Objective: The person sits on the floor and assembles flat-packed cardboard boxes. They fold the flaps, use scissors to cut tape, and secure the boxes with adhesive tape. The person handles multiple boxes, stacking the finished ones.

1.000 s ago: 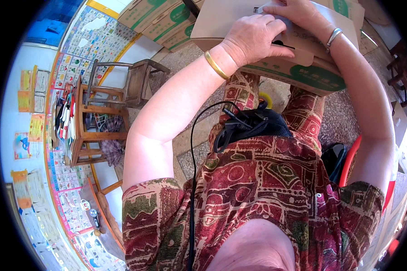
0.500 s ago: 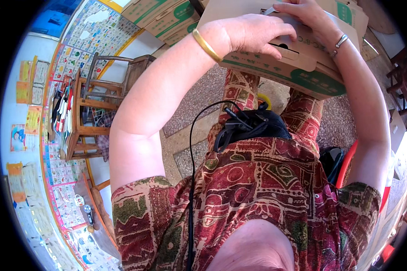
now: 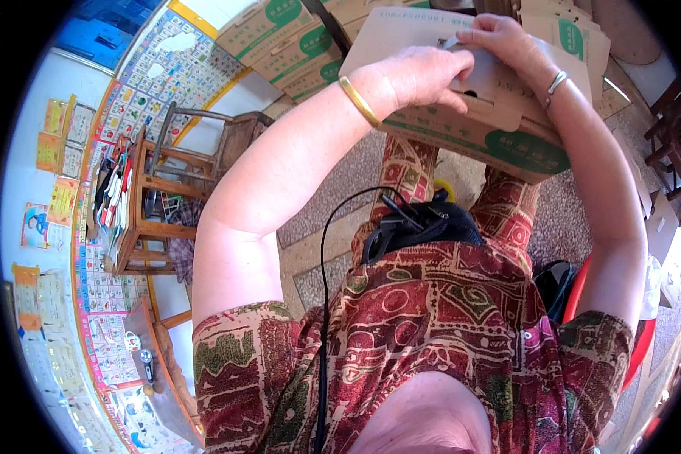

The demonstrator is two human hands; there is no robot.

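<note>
Cardboard box (image 3: 477,125) with green printed ovals rests across the knees. Left hand (image 3: 424,76) curled over its top flap, fingers pressing down. Right hand (image 3: 503,34) pinches the flap's far edge.

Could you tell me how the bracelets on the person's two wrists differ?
The left-wrist bangle is gold-coloured and a plain smooth band; the right-wrist bracelet is silver-coloured and thinner. Both sit snug just behind hands resting on the cardboard box held on the lap.
</note>
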